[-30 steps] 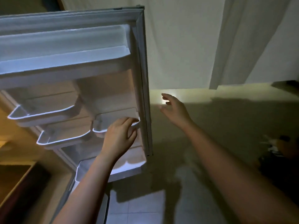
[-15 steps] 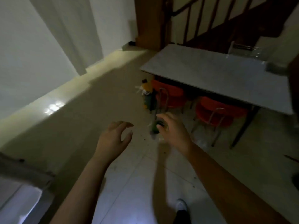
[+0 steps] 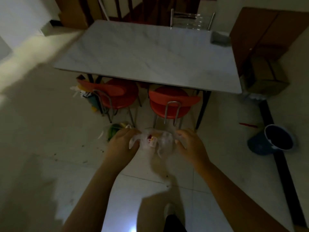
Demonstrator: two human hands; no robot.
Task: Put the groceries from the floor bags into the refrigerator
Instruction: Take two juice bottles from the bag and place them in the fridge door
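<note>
A clear plastic bag [image 3: 161, 141] lies on the tiled floor in front of the red chairs, with a small white and red package [image 3: 152, 141] showing through it. My left hand [image 3: 121, 144] grips the bag's left edge and my right hand [image 3: 189, 144] grips its right edge, pulling the bag apart between them. Just left of my left hand is a second bag with green vegetables [image 3: 113, 131] in it. A third bag of groceries [image 3: 83, 93] stands farther back beside the left chair. The refrigerator is out of view.
A grey marble-topped table [image 3: 150, 54] stands ahead, with two red chairs [image 3: 172, 104] tucked under it. A blue bucket [image 3: 275, 139] sits on the floor at the right beside a dark strip. A brown cabinet [image 3: 260, 34] and a cardboard box [image 3: 265, 77] are at the far right.
I have turned from the open refrigerator door to the floor by the table. Both hands went down and took hold of the clear plastic bag.
</note>
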